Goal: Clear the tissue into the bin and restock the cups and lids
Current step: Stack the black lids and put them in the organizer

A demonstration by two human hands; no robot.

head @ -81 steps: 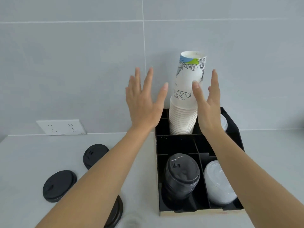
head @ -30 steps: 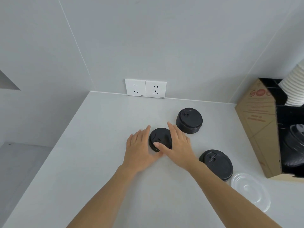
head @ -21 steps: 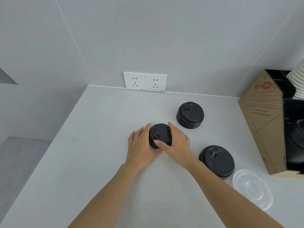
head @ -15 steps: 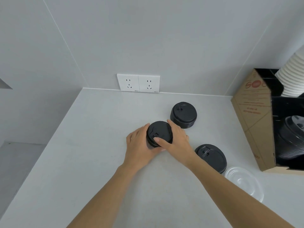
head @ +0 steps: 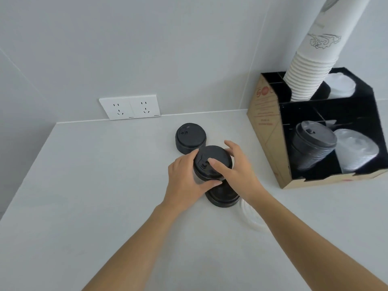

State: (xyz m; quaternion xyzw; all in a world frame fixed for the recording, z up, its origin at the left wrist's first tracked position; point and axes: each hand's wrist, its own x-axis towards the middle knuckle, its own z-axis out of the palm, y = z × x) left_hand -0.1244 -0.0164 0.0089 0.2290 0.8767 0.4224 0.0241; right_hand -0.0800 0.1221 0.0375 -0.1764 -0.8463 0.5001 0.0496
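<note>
Both hands hold a stack of black lids [head: 216,158] lifted above the counter. My left hand [head: 184,183] grips its left and near side, and my right hand [head: 235,171] grips its right side with the thumb on top. A second black lid stack [head: 190,137] sits on the counter just behind. A third black lid stack [head: 222,196] lies under my hands. A clear lid [head: 252,219] lies beside my right forearm. The cardboard organizer [head: 266,131] at the right holds a tall stack of paper cups [head: 308,66], black lids [head: 312,143] and clear lids [head: 354,152].
A double wall socket [head: 130,108] sits on the grey wall behind the lids. The white counter [head: 94,185] meets a side wall at the left. White lids [head: 340,85] fill a rear compartment of the organizer.
My hands closed around one black lid stack and carried it to the right, over the third stack. Before that they left the paper cups in the organizer.
</note>
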